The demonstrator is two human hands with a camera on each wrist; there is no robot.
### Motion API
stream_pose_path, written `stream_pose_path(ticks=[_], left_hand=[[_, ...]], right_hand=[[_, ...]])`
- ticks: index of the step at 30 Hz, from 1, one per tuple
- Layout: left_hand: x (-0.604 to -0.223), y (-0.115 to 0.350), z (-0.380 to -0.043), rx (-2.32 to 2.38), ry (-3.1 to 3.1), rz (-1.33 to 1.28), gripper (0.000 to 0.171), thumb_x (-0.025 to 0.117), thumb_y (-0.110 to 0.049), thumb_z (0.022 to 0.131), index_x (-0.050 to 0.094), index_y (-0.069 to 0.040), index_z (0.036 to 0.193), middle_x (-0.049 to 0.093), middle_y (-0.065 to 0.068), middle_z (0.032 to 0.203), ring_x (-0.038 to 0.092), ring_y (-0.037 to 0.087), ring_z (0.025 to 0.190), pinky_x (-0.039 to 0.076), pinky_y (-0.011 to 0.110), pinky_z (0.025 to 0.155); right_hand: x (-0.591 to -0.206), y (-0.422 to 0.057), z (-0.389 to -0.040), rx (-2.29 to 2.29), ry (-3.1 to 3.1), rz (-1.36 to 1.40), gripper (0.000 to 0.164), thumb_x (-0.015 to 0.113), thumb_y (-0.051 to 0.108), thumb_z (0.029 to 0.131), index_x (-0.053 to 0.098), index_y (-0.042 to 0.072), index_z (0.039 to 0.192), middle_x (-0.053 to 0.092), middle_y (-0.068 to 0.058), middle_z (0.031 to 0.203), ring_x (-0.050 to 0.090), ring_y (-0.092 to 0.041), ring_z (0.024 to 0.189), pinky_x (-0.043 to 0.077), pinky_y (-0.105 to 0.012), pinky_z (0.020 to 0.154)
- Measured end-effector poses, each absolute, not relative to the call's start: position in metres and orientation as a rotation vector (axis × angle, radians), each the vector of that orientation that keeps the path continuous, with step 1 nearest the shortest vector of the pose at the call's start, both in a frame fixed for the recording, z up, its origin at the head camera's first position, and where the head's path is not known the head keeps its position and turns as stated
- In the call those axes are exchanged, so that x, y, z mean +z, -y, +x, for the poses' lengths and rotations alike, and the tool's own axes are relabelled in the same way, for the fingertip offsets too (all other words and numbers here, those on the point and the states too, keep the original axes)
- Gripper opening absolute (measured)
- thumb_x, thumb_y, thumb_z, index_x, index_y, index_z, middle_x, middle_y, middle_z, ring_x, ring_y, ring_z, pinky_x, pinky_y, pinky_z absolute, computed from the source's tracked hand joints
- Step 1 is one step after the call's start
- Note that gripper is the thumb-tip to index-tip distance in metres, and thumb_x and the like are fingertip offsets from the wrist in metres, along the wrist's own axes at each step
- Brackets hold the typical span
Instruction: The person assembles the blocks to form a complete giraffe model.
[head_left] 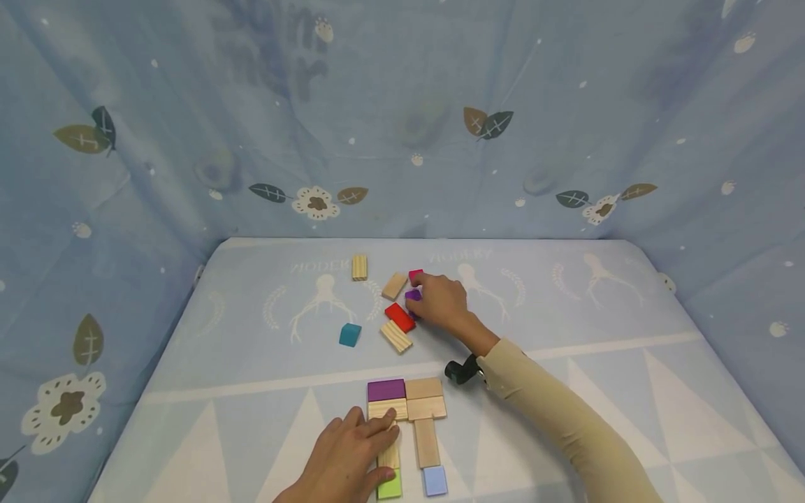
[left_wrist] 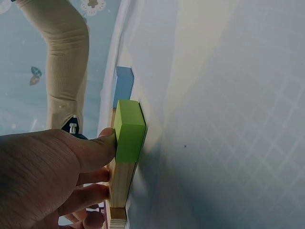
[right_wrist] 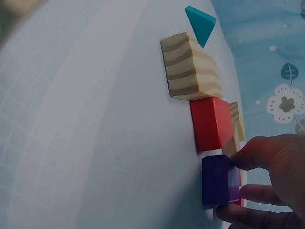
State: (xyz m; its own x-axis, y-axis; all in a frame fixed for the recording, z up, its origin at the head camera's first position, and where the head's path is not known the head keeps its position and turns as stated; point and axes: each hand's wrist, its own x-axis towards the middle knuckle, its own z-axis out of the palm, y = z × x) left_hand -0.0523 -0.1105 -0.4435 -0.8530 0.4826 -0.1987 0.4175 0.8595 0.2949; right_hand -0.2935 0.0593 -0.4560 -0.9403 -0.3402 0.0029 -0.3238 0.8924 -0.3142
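My right hand (head_left: 443, 300) pinches a purple block (right_wrist: 215, 180) between thumb and fingers among the loose blocks at the back. A pink block (head_left: 416, 274) lies by its fingertips, and a red block (head_left: 400, 317) sits just in front. My left hand (head_left: 352, 450) rests over the left side of a flat block figure, partly hiding it. Its thumb touches a green block (left_wrist: 129, 129), and its other fingers lie along wooden blocks. The figure also has a dark purple block (head_left: 386, 390), plain wooden blocks (head_left: 427, 443) and a light blue block (head_left: 435, 481).
Around the right hand lie a striped wooden block (head_left: 396, 337), a plain wooden block (head_left: 395, 286) and a teal triangular block (head_left: 349, 334). Another striped block (head_left: 359, 267) is farther back. A patterned blue curtain (head_left: 402, 126) rises behind the cloth-covered table (head_left: 251, 412).
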Motion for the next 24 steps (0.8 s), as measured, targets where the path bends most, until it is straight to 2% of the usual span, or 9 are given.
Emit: stream_pose_path(ticks=[3,11,24], left_hand=[[-0.444,0.110,-0.052,0.355,-2.767,0.688,0.055,0.074,-0.051,0.081,0.068,-0.023,0.127,0.058,-0.007,0.136,0.036,0.008,0.077,0.031,0.023,0.058],[-0.445,0.109,-0.052,0.353,-2.776,0.686,0.055,0.075,-0.051,0.081,0.068,-0.023,0.128,0.058,-0.006,0.136,0.036,0.008,0.076,0.031,0.023,0.057],[-0.448,0.110,-0.050,0.343,-2.811,0.701,0.054,0.075,-0.050,0.081,0.069,-0.023,0.126,0.060,-0.006,0.134,0.037,0.008,0.076,0.031,0.023,0.057]], right_hand=[[-0.455,-0.064,-0.292,-0.461,-3.005,-0.475,0.034,0.070,0.036,0.083,0.072,0.015,0.111,0.068,0.000,0.084,0.058,-0.018,0.072,0.046,-0.035,0.063],[-0.453,-0.079,-0.288,-0.445,-3.037,-0.443,0.027,0.073,0.038,0.082,0.072,0.012,0.088,0.061,0.004,0.067,0.056,-0.017,0.062,0.045,-0.034,0.058],[-0.448,-0.107,-0.254,-0.461,-2.983,-0.366,0.030,0.075,0.040,0.078,0.073,0.013,0.090,0.063,0.003,0.070,0.054,-0.016,0.064,0.043,-0.032,0.054]])
